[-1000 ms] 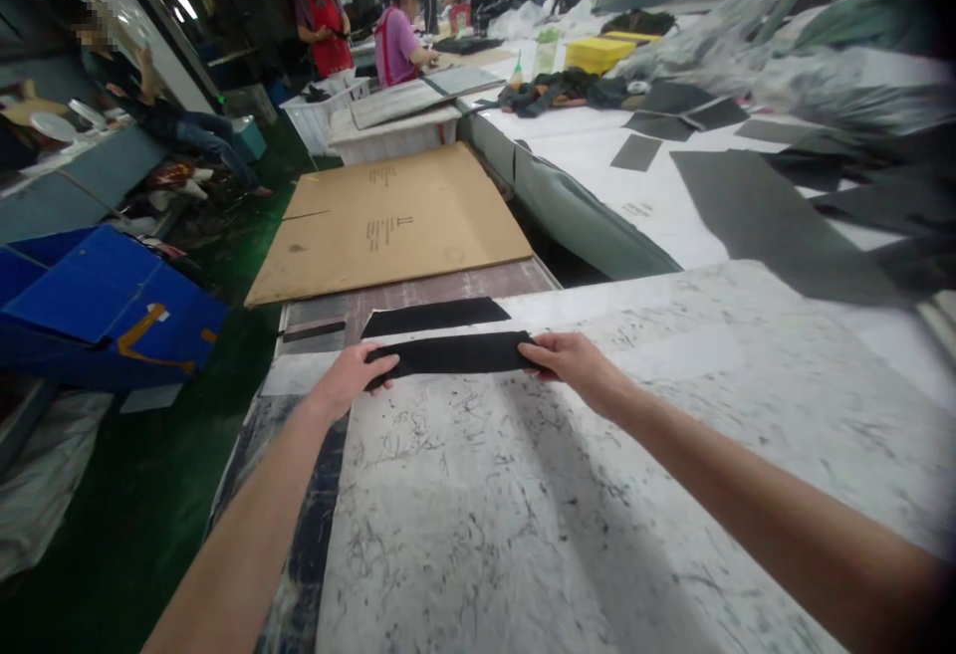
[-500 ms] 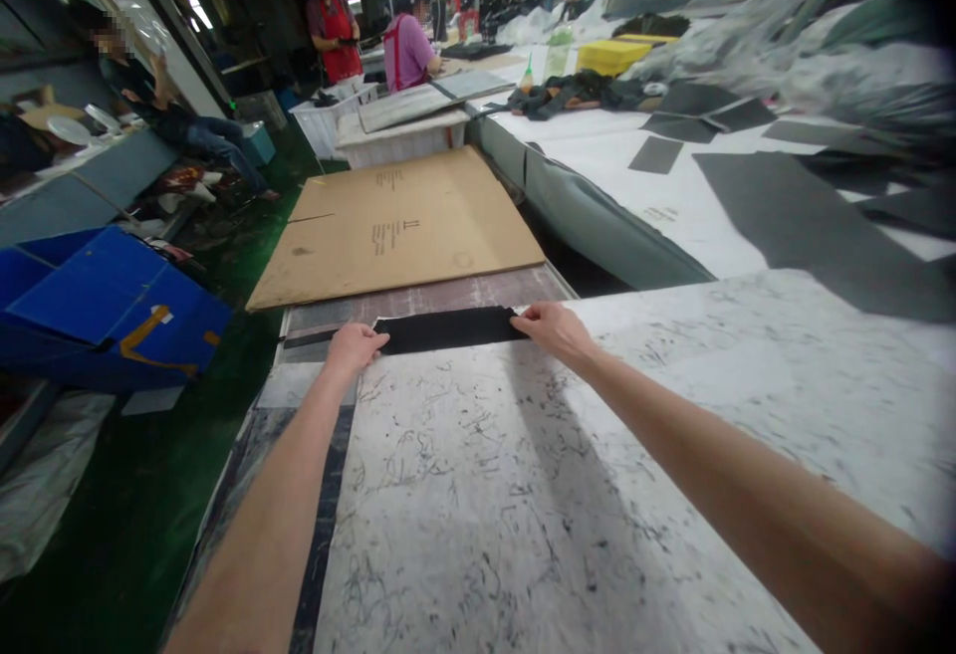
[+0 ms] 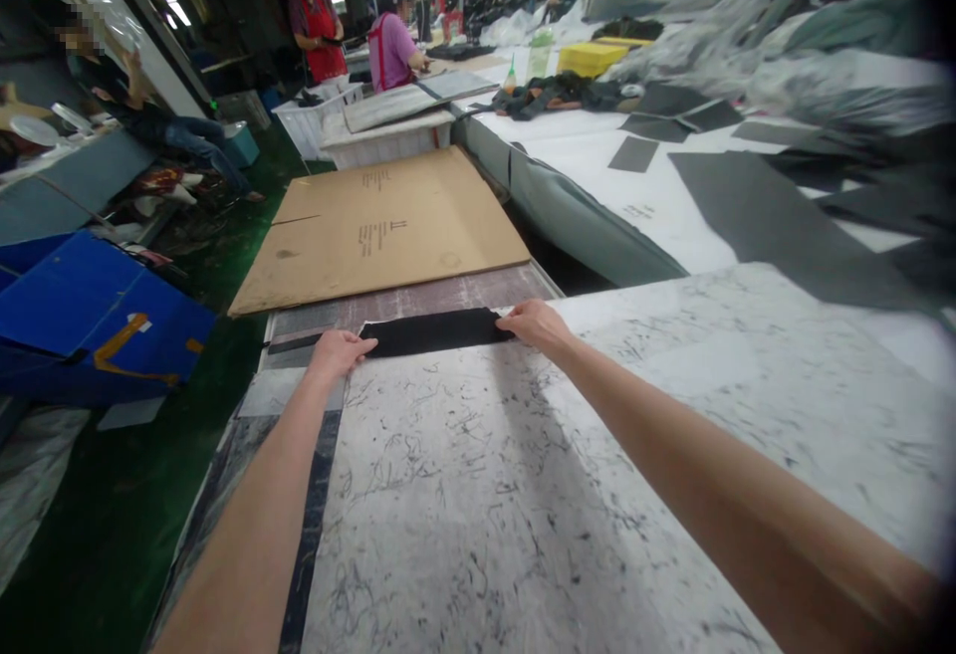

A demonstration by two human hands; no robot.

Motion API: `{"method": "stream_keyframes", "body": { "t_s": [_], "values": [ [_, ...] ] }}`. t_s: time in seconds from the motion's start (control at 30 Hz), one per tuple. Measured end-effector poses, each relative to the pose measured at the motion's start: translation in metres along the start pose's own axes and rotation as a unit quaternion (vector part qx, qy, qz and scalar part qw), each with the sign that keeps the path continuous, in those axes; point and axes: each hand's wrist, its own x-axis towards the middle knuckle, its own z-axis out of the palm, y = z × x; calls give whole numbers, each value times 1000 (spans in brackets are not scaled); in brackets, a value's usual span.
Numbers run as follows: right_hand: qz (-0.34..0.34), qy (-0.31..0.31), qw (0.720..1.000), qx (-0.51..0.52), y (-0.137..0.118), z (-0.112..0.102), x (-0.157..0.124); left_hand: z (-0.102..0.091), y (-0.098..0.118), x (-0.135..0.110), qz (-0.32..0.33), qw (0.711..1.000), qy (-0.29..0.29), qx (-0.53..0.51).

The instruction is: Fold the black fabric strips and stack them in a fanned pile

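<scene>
Now the left hand (image 3: 338,349) presses flat on the left end of a long black fabric strip (image 3: 431,331), and the right hand (image 3: 536,324) pinches its right end; the strip lies at the far edge of the scribble-marked white table (image 3: 523,495), near a brown cardboard sheet (image 3: 380,231).

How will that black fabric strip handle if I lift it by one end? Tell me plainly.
Probably floppy: the black fabric strip lies thin and flat on the table, with the left hand and right hand at its ends. Likely light, being so thin. Pushed, it might bunch rather than slide whole.
</scene>
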Motion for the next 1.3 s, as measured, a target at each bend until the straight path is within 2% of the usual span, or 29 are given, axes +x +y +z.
{"method": "stream_keyframes", "body": {
  "t_s": [0.23, 0.5, 0.6, 0.67, 0.77, 0.87, 0.97, 1.03, 1.07, 1.1, 1.13, 1.2, 1.3],
  "values": [
    [2, 9, 1000, -2, 3, 0, 1, 2, 4, -3, 5, 999, 4, 32],
    [7, 30, 1000, 3, 3, 2, 1, -3, 15, -9, 38, 983, 54, 172],
    [4, 59, 998, 12, 6, 2, -1, 2, 23, -24, 81, 965, 98, 230],
    [-11, 90, 996, 28, 7, 0, -5, 9, 29, -38, 140, 950, 109, 256],
    [-42, 136, 988, 65, 10, -7, -17, 14, 37, -60, 225, 929, 74, 285],
    [-56, 166, 979, 102, 22, -21, -43, 5, 43, -87, 248, 919, 38, 304],
    [-65, 173, 972, 144, 55, -41, -88, 0, 47, -137, 258, 918, 34, 299],
    [-117, 151, 952, 239, 88, -55, -132, 9, 49, -193, 276, 921, 4, 277],
    [-129, 129, 945, 273, 106, -62, -159, 17, 49, -229, 289, 921, -34, 258],
    [-132, 105, 940, 298, 125, -70, -189, 27, 49, -268, 305, 923, -104, 209],
    [-122, 84, 939, 310, 144, -77, -221, 39, 47, -310, 315, 916, -185, 164],
    [-73, 64, 944, 314, 182, -90, -288, 68, 42, -394, 336, 886, -304, 101],
    [27, 53, 952, 302, 235, -100, -382, 116, 30, -498, 350, 864, -358, 53]
  ]
}}
